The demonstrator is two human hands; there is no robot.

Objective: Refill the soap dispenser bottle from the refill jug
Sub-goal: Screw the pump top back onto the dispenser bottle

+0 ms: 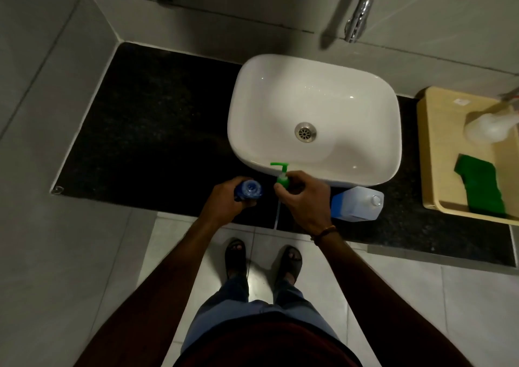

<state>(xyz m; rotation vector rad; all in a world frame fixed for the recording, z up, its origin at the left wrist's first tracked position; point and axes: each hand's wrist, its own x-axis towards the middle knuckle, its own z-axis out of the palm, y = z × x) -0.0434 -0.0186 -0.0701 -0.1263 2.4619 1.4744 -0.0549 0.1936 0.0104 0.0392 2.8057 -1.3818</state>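
My left hand (224, 202) grips the blue soap dispenser bottle (250, 189), which stands upright on the dark counter with its round mouth uncovered. My right hand (304, 198) holds the green pump head (281, 174) just to the right of the bottle, lifted clear of it; its thin clear dip tube (277, 215) hangs down below my fingers. The refill jug (356, 203), pale with blue liquid and a white cap, stands on the counter right of my right hand, below the basin's front corner.
A white basin (314, 114) sits on the black counter (151, 130) behind my hands, with a chrome tap (359, 15) above it. At the right a beige tray (438, 170) holds a green sponge (480, 189) and a pale bottle (488, 126). Grey tiled walls close the left side.
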